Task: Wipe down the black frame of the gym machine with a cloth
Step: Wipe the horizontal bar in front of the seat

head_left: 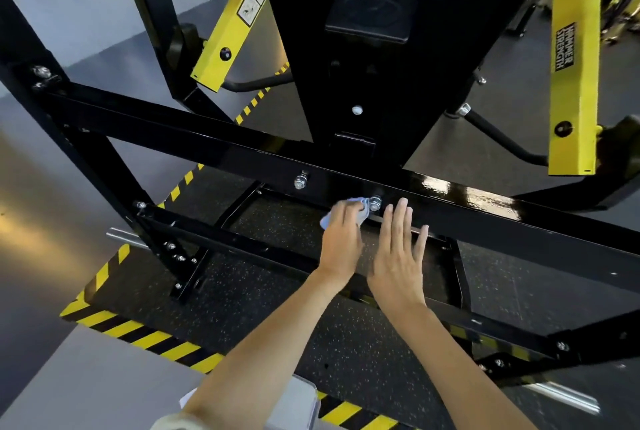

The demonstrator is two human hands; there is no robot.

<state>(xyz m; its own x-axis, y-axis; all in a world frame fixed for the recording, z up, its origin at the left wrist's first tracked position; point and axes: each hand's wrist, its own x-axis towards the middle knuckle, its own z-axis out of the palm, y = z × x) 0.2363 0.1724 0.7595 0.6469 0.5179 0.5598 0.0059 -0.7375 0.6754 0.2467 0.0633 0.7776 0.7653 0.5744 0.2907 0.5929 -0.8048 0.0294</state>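
A glossy black crossbar (214, 149) of the gym machine frame runs from upper left to lower right across the view. My left hand (341, 239) holds a light blue cloth (353, 210) against the bar's near face, just left of a silver bolt (375, 203). Most of the cloth is hidden under my fingers. My right hand (398, 256) is spread flat with straight fingers, its fingertips at the bar's lower edge to the right of the bolt. A second bolt (300, 181) sits further left on the bar.
A lower black rail (242, 246) runs under my hands above speckled black rubber flooring (346, 336) edged with yellow-black hazard tape (145, 336). Yellow lever arms (575, 83) and a black back pad (381, 31) rise behind the bar. A clear plastic bin (298, 405) sits near my left forearm.
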